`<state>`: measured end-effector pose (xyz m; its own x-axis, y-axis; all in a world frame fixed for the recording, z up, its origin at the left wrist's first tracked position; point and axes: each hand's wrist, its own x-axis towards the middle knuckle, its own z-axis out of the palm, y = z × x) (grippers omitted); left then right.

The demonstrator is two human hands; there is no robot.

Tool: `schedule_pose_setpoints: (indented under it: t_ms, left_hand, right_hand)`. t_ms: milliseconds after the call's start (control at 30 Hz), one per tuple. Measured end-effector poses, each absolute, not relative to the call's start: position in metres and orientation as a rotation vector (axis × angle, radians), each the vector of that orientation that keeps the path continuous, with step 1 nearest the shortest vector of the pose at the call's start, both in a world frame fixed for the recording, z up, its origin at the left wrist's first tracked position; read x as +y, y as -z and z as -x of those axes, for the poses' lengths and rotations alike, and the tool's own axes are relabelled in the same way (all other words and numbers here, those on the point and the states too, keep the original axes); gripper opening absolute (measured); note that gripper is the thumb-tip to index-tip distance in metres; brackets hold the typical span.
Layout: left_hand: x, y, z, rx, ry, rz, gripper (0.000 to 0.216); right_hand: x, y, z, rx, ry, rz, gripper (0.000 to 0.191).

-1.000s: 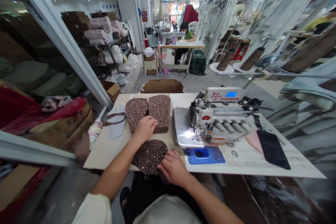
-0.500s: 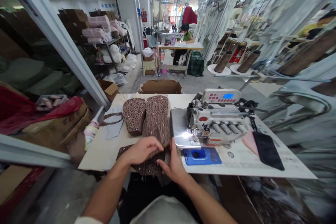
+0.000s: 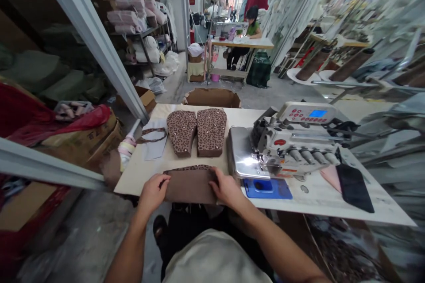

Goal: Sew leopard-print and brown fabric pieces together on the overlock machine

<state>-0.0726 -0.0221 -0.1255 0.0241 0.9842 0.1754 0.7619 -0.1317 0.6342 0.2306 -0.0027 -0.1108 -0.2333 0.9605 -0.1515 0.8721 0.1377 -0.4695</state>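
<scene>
A piece of fabric (image 3: 190, 187), plain brown on its upper face with a leopard-print strip along the far edge, hangs slightly over the table's front edge. My left hand (image 3: 154, 191) pinches its left end, and my right hand (image 3: 226, 186) grips its right end with the thumb on top. Beyond it lie two stacks of leopard-print cut pieces, a left stack (image 3: 181, 130) and a right stack (image 3: 211, 131), side by side. The overlock sewing machine (image 3: 288, 141) stands to the right of my right hand, its metal plate nearest.
A blue phone-like case (image 3: 268, 189) lies before the machine. A brown fabric loop (image 3: 153, 135) rests on grey sheets at the left. Black and pink pieces sit at the right. Thread cones (image 3: 314, 64) stand behind. A cardboard box (image 3: 212, 97) and a seated person (image 3: 250, 28) are beyond the table.
The fabric, earlier bunched between my hands, is now spread flat with its brown side up. My hands have moved apart to its two ends. The right stack is now uncovered.
</scene>
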Motion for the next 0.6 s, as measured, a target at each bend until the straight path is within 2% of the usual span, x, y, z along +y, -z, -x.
schedule_pose_setpoints:
  t_ms: [167, 400, 600]
  left_hand:
    - [-0.022, 0.131, 0.075, 1.822, -0.874, -1.988, 0.025]
    - [-0.021, 0.137, 0.070, 1.853, -0.797, -2.069, 0.024]
    - [-0.015, 0.123, 0.062, 2.093, -0.457, -2.119, 0.023]
  right_hand:
    - [-0.001, 0.118, -0.224, -2.167, -0.547, 1.908, 0.024]
    - [0.000, 0.119, -0.222, -2.168, -0.491, 1.965, 0.021]
    - [0.008, 0.097, -0.212, -2.275, -0.458, 2.065, 0.019]
